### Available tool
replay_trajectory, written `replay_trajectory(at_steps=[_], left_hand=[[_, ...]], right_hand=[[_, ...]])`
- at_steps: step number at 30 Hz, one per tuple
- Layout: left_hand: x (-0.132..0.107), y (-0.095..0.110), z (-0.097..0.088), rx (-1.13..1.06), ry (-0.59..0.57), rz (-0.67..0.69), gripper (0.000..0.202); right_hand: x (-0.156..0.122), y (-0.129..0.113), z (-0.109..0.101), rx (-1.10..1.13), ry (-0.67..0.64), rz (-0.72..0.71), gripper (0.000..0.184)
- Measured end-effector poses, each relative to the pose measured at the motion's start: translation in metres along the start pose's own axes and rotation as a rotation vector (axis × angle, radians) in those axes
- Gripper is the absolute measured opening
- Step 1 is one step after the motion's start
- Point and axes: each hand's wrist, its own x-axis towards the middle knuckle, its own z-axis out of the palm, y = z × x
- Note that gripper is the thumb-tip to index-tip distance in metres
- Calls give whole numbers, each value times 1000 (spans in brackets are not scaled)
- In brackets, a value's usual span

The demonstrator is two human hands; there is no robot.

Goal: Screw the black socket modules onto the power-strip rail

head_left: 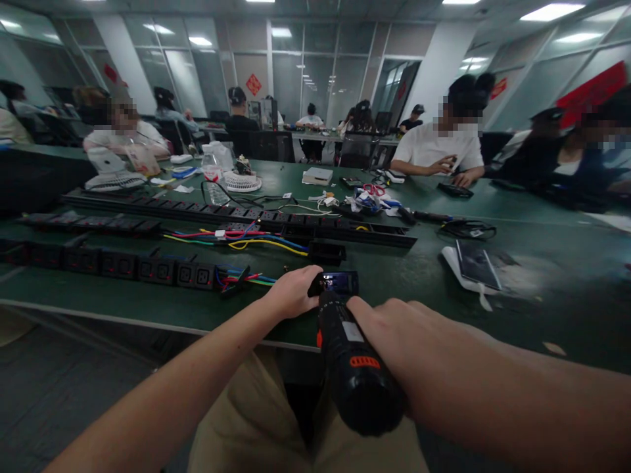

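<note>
My right hand point(389, 322) is wrapped round a black cordless drill point(362, 387) with orange accents, its nose pointing away from me. At the table's front edge, my left hand point(296, 292) grips a small black box-like part point(349, 282) with a glossy face. The drill's front end is at this part; the tip and any screw are hidden. Just left of that hand, coloured wires point(259, 278) come out of a row of black power sockets point(162, 270). A short black housing piece point(328, 252) lies just beyond my hands, beside blue and yellow wires.
Long black power strips point(217, 213) lie across the green table point(404, 269). Behind them are a plastic bottle point(214, 177), a white fan point(241, 182), red-handled scissors point(373, 190) and loose cables. A black flat panel point(477, 264) lies at right. Across the table, a person point(438, 151) handles a dark part.
</note>
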Motion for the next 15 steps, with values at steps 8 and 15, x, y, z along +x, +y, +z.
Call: replay_trajectory(at_steps=[8, 15], left_hand=[[-1, 2, 1, 2, -6, -14, 43], [-2, 1, 2, 4, -3, -19, 45]], right_hand=[[-6, 3, -1, 18, -2, -7, 49], [-5, 3, -1, 10, -6, 4, 52]])
